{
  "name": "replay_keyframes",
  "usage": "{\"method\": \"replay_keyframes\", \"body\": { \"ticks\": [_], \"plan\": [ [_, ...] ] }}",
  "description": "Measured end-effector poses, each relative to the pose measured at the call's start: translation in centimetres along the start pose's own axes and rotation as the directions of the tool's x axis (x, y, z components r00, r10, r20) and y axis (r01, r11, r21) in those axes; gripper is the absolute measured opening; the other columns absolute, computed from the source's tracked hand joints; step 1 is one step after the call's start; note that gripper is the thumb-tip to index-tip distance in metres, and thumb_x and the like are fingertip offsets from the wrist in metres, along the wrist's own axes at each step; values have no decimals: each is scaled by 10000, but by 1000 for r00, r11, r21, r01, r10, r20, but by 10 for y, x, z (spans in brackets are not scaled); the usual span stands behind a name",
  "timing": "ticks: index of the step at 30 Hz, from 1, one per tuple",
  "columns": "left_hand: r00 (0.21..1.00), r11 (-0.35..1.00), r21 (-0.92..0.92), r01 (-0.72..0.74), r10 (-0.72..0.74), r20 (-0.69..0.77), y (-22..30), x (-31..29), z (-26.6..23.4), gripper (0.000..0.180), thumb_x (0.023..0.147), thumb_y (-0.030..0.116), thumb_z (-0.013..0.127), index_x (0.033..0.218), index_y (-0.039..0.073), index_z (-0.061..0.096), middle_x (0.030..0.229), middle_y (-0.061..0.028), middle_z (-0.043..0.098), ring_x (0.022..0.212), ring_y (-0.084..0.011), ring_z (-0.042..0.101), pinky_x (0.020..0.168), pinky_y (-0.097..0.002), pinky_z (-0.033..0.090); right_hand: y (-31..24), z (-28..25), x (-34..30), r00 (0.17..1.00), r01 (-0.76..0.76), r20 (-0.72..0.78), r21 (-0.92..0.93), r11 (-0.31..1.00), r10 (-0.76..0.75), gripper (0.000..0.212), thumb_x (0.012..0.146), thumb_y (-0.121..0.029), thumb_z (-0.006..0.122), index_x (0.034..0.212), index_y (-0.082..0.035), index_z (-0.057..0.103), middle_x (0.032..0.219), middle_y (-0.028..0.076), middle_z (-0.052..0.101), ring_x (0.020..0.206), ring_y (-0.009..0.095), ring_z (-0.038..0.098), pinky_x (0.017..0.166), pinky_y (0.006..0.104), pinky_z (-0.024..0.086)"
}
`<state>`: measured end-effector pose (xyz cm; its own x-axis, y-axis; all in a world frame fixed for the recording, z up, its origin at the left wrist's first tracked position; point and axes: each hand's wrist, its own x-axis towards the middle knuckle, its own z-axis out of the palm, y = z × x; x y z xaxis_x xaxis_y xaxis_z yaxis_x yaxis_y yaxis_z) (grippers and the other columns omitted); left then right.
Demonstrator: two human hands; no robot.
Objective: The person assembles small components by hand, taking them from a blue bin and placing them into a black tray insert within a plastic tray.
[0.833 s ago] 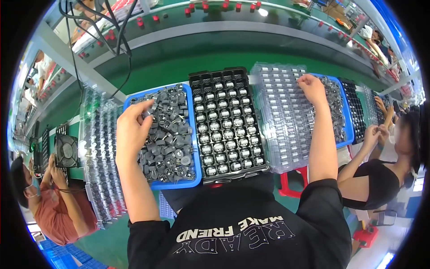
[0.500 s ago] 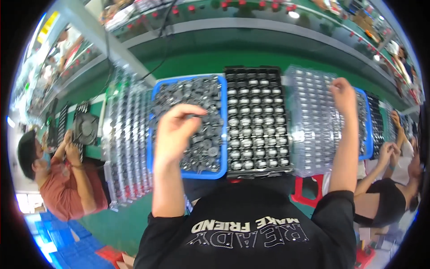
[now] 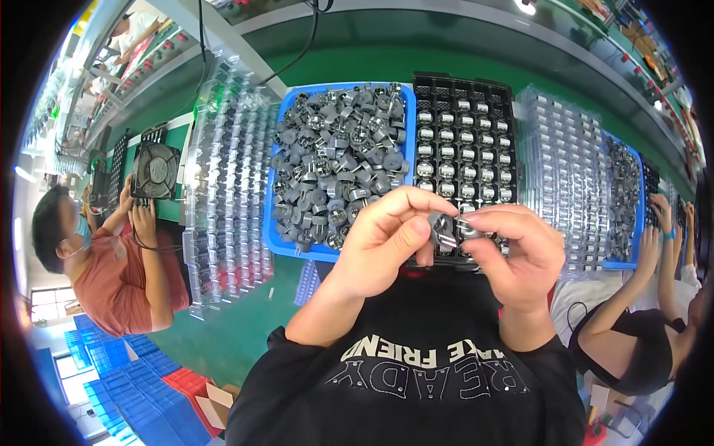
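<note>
In front of my chest both hands are brought close together. My left hand [image 3: 383, 245] pinches a dark grey round part with metal prongs [image 3: 442, 226] between thumb and fingers. The thumb and fingertips of my right hand [image 3: 524, 249] close on a small silvery cylindrical part [image 3: 468, 229], right beside the grey one; whether the two touch, I cannot tell. Beyond my left hand lies a blue bin [image 3: 410, 130] heaped with similar grey round parts [image 3: 327, 160]. Behind my hands a black compartment tray [image 3: 428, 89] holds rows of silvery cylinders [image 3: 446, 151], its far cells bare.
Clear plastic trays of silvery parts are stacked at the right [image 3: 561, 171] and left [image 3: 223, 186]. A co-worker [image 3: 111, 275] sits at the left by a dark fan [image 3: 155, 169]; another [image 3: 632, 334] works at the right. Blue crates [image 3: 156, 386] stand on the floor.
My left hand has come from over the blue bin toward my chest. My right hand has moved left from the clear trays to meet it. The view has shifted, too.
</note>
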<state>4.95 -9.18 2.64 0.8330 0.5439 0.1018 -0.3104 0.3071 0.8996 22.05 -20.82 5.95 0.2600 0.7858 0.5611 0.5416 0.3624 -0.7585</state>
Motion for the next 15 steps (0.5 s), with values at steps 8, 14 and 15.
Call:
{"method": "replay_keyframes", "body": {
  "ticks": [8, 14, 15],
  "plan": [
    [997, 989, 140, -46, 55, -60, 12, -8, 6, 489, 1033, 428, 582, 1166, -41, 629, 981, -73, 678, 669, -86, 610, 564, -204, 486, 0, 18, 3, 991, 134, 4, -80, 988, -134, 304, 784, -208, 868, 983, -16, 742, 854, 95, 712, 739, 213, 672, 644, 300, 518],
    [996, 986, 165, -30, 43, -80, 10, -14, 6, 510, 1017, 450, 600, 1177, -32, 636, 1003, -61, 684, 750, -74, 620, 589, -206, 498, -4, 24, 0, 990, 138, -25, -116, 984, -141, 327, 775, -213, 873, 992, -10, 736, 843, 97, 702, 725, 216, 662, 637, 301, 527],
    [996, 986, 163, -29, 42, -80, 9, -15, 5, 510, 1017, 450, 600, 1177, -32, 636, 1003, -61, 684, 750, -74, 620, 589, -206, 498, -4, 24, -1, 990, 136, -25, -117, 984, -140, 327, 775, -213, 873, 992, -10, 736, 843, 97, 702, 725, 216, 662, 637, 301, 527]
  ]
}}
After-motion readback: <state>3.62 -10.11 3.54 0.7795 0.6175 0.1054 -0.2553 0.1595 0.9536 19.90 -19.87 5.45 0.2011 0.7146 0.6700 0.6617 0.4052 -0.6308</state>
